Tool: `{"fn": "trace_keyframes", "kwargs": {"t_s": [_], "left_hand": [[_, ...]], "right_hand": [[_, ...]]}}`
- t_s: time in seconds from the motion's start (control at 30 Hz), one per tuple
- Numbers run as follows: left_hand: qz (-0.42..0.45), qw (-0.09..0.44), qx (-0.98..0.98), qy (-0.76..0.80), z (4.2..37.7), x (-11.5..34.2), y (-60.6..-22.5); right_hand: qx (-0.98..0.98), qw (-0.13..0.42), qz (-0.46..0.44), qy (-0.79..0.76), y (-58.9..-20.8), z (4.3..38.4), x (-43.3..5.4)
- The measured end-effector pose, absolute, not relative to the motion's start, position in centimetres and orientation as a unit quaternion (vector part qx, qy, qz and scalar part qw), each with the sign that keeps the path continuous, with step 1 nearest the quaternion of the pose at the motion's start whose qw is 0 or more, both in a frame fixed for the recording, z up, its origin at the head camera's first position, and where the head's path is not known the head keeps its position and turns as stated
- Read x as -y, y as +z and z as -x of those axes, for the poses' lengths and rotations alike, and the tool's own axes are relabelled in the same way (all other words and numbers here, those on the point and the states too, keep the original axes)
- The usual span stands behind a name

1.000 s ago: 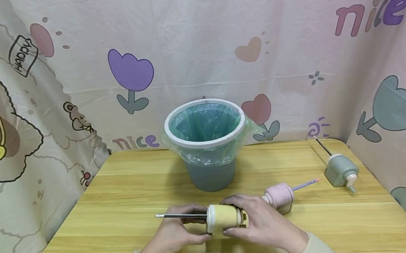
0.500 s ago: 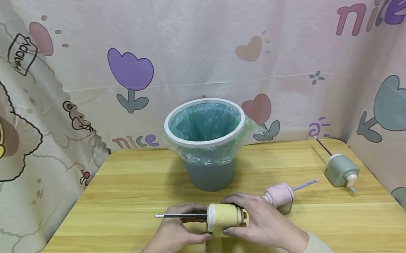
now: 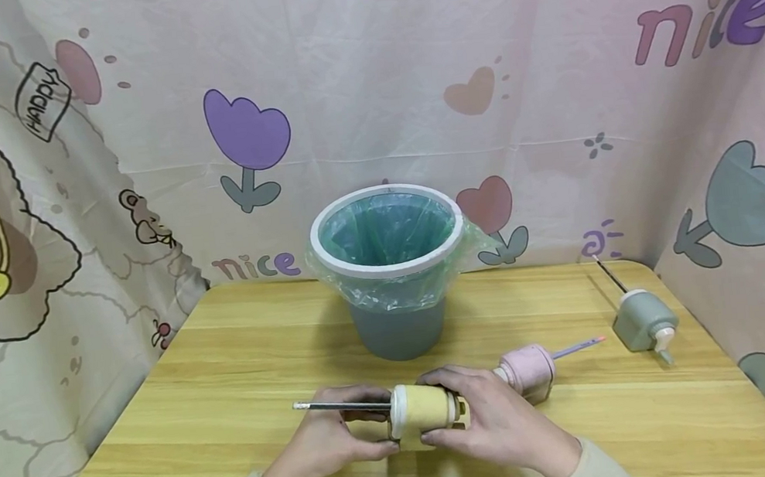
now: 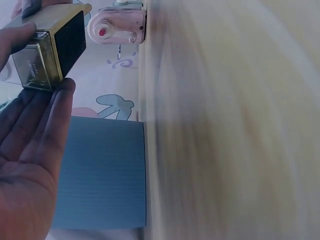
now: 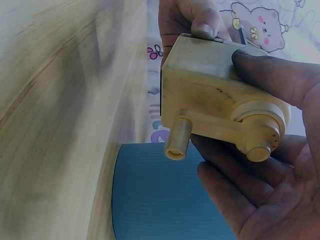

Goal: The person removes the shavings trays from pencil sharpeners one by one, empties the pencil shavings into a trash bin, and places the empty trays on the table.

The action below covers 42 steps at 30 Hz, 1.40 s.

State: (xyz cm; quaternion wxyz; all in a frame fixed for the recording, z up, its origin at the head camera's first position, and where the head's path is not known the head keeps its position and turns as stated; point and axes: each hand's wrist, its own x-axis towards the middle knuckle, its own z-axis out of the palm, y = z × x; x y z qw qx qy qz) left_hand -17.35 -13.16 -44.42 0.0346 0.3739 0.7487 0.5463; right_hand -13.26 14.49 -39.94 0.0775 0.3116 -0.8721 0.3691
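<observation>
A boxy yellow pencil sharpener (image 3: 420, 412) with a cream crank lies on its side, lifted just off the near middle of the counter (image 3: 182, 392). A dark pencil (image 3: 340, 406) sticks out leftward.

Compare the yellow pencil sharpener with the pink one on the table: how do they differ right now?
The yellow sharpener is gripped by the left hand and right hand; the pink sharpener lies untouched on the table. The yellow one's pencil is dark and points left; the pink one's pencil is lilac and points right. Both are crank sharpeners with a pencil inserted.
</observation>
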Motion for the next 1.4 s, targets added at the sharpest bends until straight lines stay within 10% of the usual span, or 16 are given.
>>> {"fn": "trace_keyframes", "kwargs": {"t_s": [1.4], "left_hand": [[-0.385,0.027,-0.756,0.529,17.5,13.17,-44.55]], "right_hand": [[0.871,0.083,-0.319,0.363,-40.29,13.57,-14.49]]}}
